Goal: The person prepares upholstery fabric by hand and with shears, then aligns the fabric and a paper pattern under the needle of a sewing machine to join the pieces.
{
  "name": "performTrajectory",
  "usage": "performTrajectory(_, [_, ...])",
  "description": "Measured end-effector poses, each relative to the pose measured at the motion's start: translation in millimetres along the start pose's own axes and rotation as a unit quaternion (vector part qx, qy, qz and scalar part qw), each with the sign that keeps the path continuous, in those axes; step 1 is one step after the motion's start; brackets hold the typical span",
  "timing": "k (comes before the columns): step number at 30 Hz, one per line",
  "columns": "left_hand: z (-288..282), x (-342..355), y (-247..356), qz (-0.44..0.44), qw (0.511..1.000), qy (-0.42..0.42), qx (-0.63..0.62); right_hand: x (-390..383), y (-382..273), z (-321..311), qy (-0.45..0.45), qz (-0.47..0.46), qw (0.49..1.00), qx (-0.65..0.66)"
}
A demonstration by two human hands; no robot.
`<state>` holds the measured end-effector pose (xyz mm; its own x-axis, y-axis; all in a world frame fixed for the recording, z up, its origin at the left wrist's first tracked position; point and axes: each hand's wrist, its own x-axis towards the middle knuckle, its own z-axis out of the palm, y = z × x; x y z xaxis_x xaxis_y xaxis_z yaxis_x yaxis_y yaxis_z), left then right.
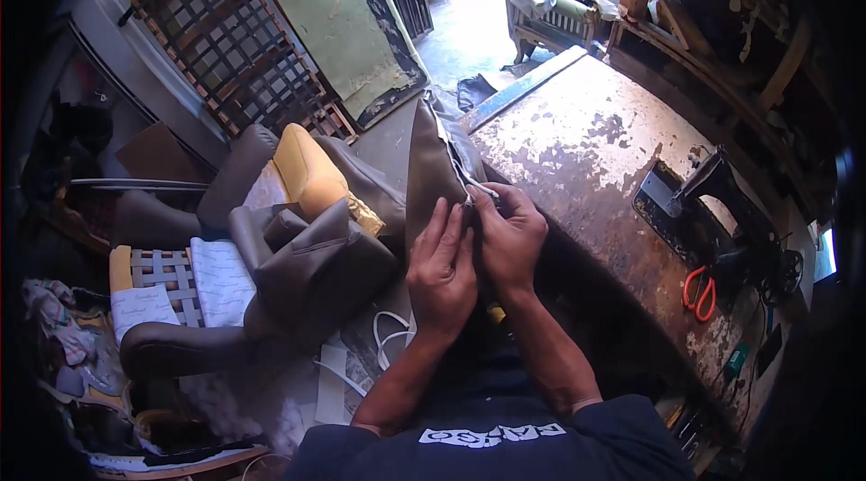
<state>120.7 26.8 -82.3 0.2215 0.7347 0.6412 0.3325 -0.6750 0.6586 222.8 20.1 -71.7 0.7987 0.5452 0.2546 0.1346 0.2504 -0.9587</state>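
Note:
Both my hands meet at the edge of a grey-brown leatherette cover [431, 165] that stands up from my lap toward the worn table. My left hand [442, 269] lies flat along the cover's seam, fingers pressed on it. My right hand [510, 233] pinches the same seam edge just to the right, fingertips closed on the light-coloured lining at the top. The cover's lower part is hidden behind my hands.
A rusty, paint-flaked table [586, 147] carries a black sewing machine [713, 210] and orange-handled scissors [699, 293]. At left sits a stripped armchair [271, 256] with yellow foam and loose grey covers. A wooden lattice frame [225, 39] leans behind. White cord [390, 337] lies on the floor.

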Motion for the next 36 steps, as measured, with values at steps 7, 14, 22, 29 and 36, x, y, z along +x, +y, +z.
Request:
performTrajectory(7, [7, -10, -9, -0.031, 0.998, -0.023, -0.053, -7, -2, -14, -0.055, 0.008, 0.998, 0.025])
performTrajectory(14, [10, -6, -7, -0.054, 0.994, 0.007, -0.095, -15, -6, -24, -0.116, -0.079, 0.990, -0.014])
performTrajectory(22, [9, -6, -9, -0.080, 0.990, 0.027, -0.113, -21, -8, -20, -0.123, -0.110, 0.986, -0.028])
performTrajectory(29, [-26, 13, -25, -0.075, 0.981, -0.040, -0.172, -27, -15, -22, -0.252, -0.070, 0.963, 0.065])
performTrajectory(36, [-111, 47, -56, -0.022, 0.988, -0.038, -0.151, -7, -43, -13, -0.367, -0.221, 0.904, -0.009])
